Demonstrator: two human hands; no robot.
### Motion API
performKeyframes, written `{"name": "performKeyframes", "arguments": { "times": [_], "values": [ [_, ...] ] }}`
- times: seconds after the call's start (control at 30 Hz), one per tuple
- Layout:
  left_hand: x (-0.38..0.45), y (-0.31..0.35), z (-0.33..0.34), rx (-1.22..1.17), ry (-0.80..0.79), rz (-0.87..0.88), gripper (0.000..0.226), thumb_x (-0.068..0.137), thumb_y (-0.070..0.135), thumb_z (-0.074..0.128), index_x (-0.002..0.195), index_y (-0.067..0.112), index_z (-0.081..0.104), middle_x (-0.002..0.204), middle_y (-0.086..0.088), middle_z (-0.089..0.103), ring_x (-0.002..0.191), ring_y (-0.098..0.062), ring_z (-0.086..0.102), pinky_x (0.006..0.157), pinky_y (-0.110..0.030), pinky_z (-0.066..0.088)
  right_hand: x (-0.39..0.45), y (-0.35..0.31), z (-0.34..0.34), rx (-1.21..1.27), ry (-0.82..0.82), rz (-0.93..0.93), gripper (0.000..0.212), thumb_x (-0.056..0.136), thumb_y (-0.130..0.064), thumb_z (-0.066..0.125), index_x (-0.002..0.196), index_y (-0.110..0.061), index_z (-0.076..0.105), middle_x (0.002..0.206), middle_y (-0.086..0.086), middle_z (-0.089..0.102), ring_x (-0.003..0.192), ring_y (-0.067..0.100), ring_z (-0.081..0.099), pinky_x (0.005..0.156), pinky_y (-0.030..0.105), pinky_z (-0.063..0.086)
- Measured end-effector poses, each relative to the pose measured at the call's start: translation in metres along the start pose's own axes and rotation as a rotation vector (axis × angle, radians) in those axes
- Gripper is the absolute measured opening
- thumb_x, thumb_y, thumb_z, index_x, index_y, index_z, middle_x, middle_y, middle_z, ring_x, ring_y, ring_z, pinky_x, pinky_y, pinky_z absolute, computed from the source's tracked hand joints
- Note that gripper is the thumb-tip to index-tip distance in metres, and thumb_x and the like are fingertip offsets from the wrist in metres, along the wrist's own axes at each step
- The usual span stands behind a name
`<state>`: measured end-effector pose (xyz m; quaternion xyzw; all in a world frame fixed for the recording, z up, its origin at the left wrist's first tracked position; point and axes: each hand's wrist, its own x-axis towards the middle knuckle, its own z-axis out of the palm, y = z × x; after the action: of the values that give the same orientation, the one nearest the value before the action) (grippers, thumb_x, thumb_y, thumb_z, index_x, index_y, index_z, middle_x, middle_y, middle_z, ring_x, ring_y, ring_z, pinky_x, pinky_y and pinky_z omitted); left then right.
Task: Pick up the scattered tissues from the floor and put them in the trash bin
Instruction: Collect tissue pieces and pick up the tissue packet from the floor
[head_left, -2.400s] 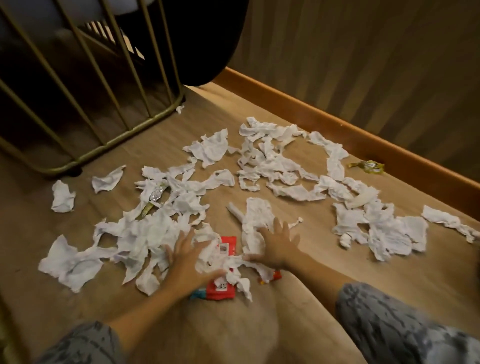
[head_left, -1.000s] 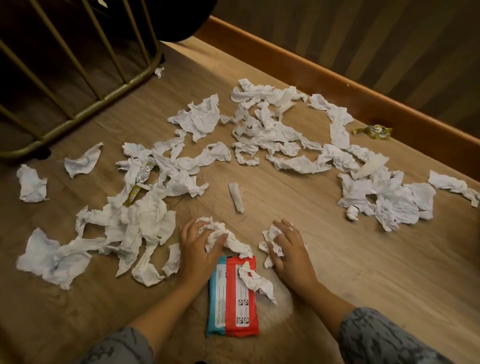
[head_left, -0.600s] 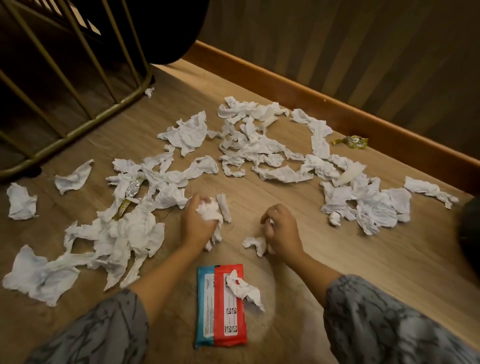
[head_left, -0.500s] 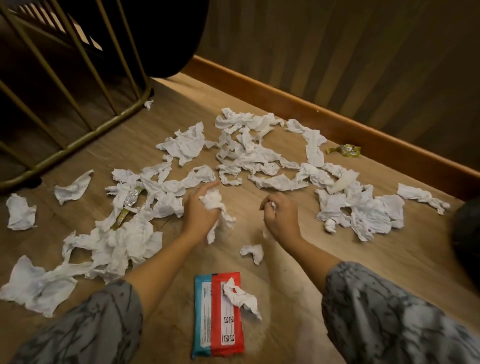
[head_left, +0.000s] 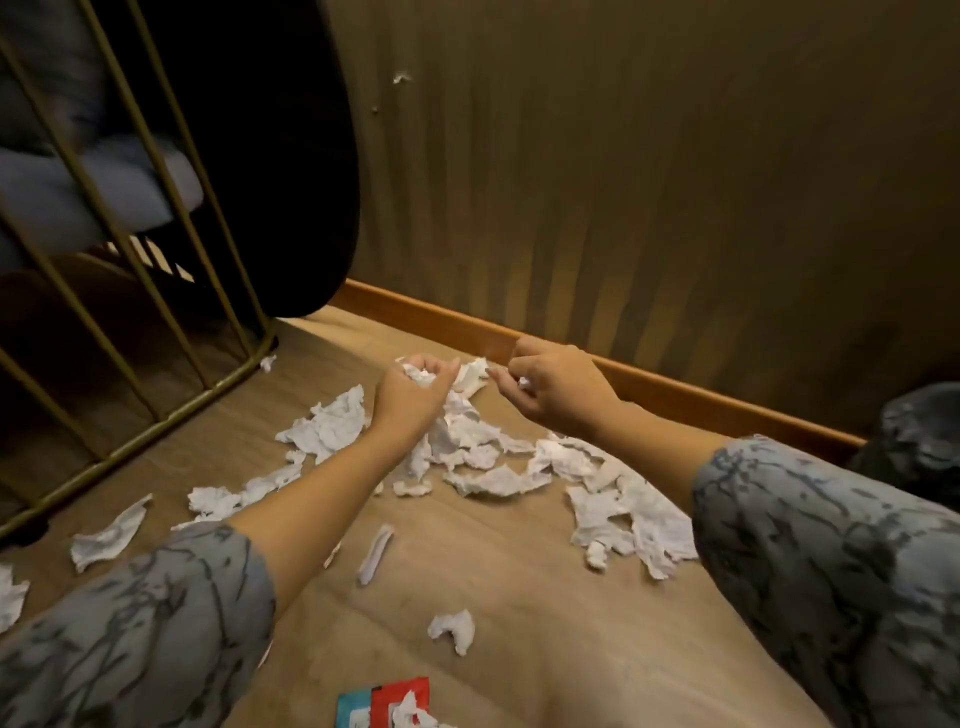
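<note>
Left hand gripping a wad of tissue, right hand curled tight around a smaller scrap, both lifted off the floor now instead of pressing down into the mess like a moment ago. Looking up and tilting toward the wall side, so probably carrying this first handful off to the trash bin, maybe that dark bagged shape at the floor's right edge, hard to say. Leaving loads of scattered tissues across the floor's middle and along the baseboard, so barely started. Spotting a red and blue packet at the near edge, label mostly cropped, nothing readable.
</note>
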<state>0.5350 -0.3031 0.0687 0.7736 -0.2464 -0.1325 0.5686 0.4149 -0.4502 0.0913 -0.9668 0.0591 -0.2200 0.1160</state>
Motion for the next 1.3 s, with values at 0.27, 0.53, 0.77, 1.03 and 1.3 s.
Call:
{"name": "performKeyframes", "arguments": {
  "times": [0.27,0.53,0.77,1.03,1.3],
  "values": [
    [0.001,0.094,0.087,-0.040,-0.090,0.141,0.026,0.080,0.025,0.075,0.104,0.023,0.067,0.099,0.006,0.066,0.096,-0.016,0.063,0.071,-0.021,0.050,-0.051,0.067,-0.080,-0.077,0.424,0.025,0.035,0.098,-0.032,0.051,0.072,-0.013,0.066,0.071,0.001,0.059,0.057,0.008,0.051,0.050,0.013,0.037],
    [-0.043,0.146,0.225,0.155,-0.221,0.498,0.009,0.081,0.027,0.073,0.085,0.022,0.067,0.092,0.005,0.064,0.085,-0.010,0.059,0.067,-0.012,0.044,-0.154,0.159,-0.151,-0.185,0.678,0.298,0.034,0.098,-0.030,0.053,0.071,-0.012,0.063,0.068,0.003,0.061,0.057,0.015,0.054,0.046,0.032,0.046],
    [-0.089,0.186,0.353,0.081,-0.382,0.586,0.006,0.084,0.025,0.070,0.085,0.026,0.064,0.089,0.006,0.065,0.085,-0.008,0.059,0.073,-0.020,0.049,-0.240,0.209,-0.211,-0.131,0.935,0.567,0.034,0.096,-0.022,0.058,0.064,-0.010,0.056,0.061,-0.003,0.052,0.053,0.012,0.047,0.048,0.020,0.036],
    [-0.135,0.235,0.465,-0.195,-0.571,0.286,0.047,0.078,0.065,0.061,0.097,0.022,0.062,0.100,0.006,0.063,0.093,-0.009,0.060,0.078,-0.024,0.049,-0.315,0.248,-0.225,-0.094,1.091,0.919,0.040,0.095,-0.048,0.051,0.072,-0.016,0.063,0.072,-0.005,0.061,0.071,0.013,0.057,0.060,0.034,0.051],
    [-0.121,0.199,0.469,0.097,-0.817,0.437,0.035,0.093,0.035,0.056,0.125,0.021,0.056,0.127,0.003,0.058,0.119,-0.013,0.052,0.094,-0.025,0.042,-0.311,0.252,-0.201,-0.030,0.927,1.058,0.039,0.091,-0.063,0.033,0.087,-0.033,0.058,0.097,-0.009,0.066,0.102,0.014,0.057,0.109,0.056,0.028]
  ]
}}
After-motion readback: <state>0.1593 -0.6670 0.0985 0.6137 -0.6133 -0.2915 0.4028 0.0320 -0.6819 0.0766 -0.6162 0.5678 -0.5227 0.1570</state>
